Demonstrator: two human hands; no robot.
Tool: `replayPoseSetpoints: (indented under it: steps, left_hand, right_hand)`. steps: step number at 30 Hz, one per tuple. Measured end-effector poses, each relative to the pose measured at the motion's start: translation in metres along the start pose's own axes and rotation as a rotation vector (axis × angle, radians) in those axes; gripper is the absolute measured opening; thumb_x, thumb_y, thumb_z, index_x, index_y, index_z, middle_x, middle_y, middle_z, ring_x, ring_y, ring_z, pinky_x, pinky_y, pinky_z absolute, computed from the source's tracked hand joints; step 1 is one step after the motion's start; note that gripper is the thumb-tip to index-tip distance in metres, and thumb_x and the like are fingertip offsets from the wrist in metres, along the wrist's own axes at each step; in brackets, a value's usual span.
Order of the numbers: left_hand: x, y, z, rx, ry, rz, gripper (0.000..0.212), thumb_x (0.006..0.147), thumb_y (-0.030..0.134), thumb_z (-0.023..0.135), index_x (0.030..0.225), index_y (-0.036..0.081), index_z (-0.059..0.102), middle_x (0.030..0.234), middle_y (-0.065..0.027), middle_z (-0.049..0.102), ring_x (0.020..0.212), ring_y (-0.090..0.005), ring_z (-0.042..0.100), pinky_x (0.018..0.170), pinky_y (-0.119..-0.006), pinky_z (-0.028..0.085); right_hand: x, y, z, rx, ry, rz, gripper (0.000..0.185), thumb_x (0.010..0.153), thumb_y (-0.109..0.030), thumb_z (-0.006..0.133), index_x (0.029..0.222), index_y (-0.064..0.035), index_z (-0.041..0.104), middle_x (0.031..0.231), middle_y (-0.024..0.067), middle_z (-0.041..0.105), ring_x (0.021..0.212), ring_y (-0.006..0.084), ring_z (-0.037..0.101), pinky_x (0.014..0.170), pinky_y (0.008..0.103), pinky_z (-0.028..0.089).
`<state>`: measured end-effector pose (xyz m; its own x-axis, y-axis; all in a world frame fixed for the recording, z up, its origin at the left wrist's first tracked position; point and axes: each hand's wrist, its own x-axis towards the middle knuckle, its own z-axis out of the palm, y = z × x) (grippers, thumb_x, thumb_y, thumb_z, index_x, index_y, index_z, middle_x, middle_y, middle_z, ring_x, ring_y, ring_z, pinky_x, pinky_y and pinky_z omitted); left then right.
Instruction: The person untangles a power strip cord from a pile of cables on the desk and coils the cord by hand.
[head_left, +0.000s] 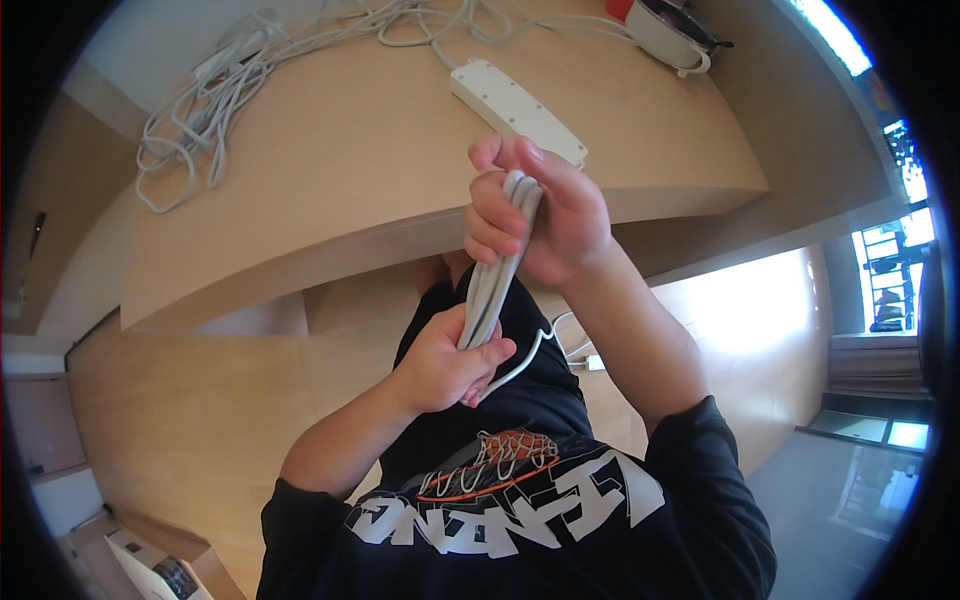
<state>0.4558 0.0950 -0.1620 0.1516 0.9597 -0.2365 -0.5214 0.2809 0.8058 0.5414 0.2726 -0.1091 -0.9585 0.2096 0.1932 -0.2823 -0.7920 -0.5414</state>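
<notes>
A white electrical cord (491, 289), folded into a long flat bundle, is held between my two hands above my lap. My left hand (450, 360) grips its lower end, with the thumb lying across the strands. Around the upper end, the fingers of my right hand (544, 210) are curled, while its thumb and index finger point up. A loose length of cord (529, 362) runs from below my left hand down to the right, towards the floor. Just beyond my right hand, a white power strip (517, 109) lies face down on the wooden desk (360, 157).
Tangled white cables (217, 97) spread along the desk's back and left side. A white pot with a handle (671, 37) stands at the back right by the side panel (795, 127). A white plug or connector (594, 363) shows near the floor. An open box (161, 562) sits lower left.
</notes>
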Motion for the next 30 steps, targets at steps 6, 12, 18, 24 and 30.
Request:
replayPoseSetpoints:
  steps: [6, 12, 18, 24, 30]
  left_hand:
    - [-0.014, 0.005, -0.012, -0.242, -0.058, -0.045, 0.016, 0.096, 0.015, 0.059, 0.087, 0.009, 0.048, 0.054, 0.0025, 0.042, 0.039, -0.0069, 0.043, 0.036, -0.025, 0.04]
    - [-0.011, 0.024, -0.029, -0.443, 0.052, -0.072, 0.012, 0.098, 0.02, 0.056, 0.094, 0.009, 0.054, 0.053, 0.0038, 0.037, 0.04, -0.0068, 0.044, 0.035, -0.024, 0.038]
    - [-0.007, 0.016, -0.042, -0.161, 0.028, -0.277, 0.015, 0.096, 0.015, 0.057, 0.103, 0.001, 0.058, 0.059, 0.0016, 0.046, 0.048, -0.0096, 0.05, 0.046, -0.026, 0.043]
    - [-0.004, 0.013, -0.022, -0.006, 0.108, -0.304, 0.022, 0.097, 0.022, 0.057, 0.108, 0.003, 0.052, 0.09, -0.0137, 0.068, 0.076, -0.0214, 0.068, 0.064, -0.034, 0.056]
    - [-0.012, 0.018, -0.021, 0.063, 0.028, -0.408, 0.018, 0.099, 0.022, 0.053, 0.103, 0.005, 0.049, 0.08, -0.0163, 0.066, 0.061, -0.0234, 0.067, 0.048, -0.033, 0.054]
  right_hand:
    - [-0.036, 0.037, -0.009, -0.211, 0.302, -0.223, 0.054, 0.094, -0.051, 0.052, 0.124, -0.0066, 0.046, 0.125, 0.0173, 0.054, 0.118, 0.0366, 0.054, 0.105, 0.05, 0.038]
    - [-0.143, 0.085, -0.044, -1.442, 0.01, 0.446, 0.031, 0.082, -0.031, 0.074, 0.092, -0.0032, 0.065, 0.085, 0.0139, 0.064, 0.081, 0.0294, 0.063, 0.072, 0.0381, 0.05]
    - [-0.137, 0.042, -0.039, -1.981, 0.086, 0.135, 0.029, 0.079, -0.027, 0.075, 0.067, -0.0062, 0.059, 0.06, 0.0101, 0.053, 0.059, 0.0328, 0.055, 0.054, 0.0433, 0.042]
    - [-0.101, 0.011, -0.015, -2.15, 0.092, 0.014, 0.032, 0.08, -0.029, 0.073, 0.065, -0.0055, 0.057, 0.06, 0.0109, 0.052, 0.059, 0.0332, 0.054, 0.054, 0.0433, 0.041]
    - [-0.09, -0.004, -0.015, -2.212, -0.039, -0.16, 0.031, 0.075, -0.028, 0.077, 0.064, -0.0083, 0.056, 0.06, 0.0068, 0.052, 0.058, 0.0281, 0.054, 0.052, 0.0382, 0.042]
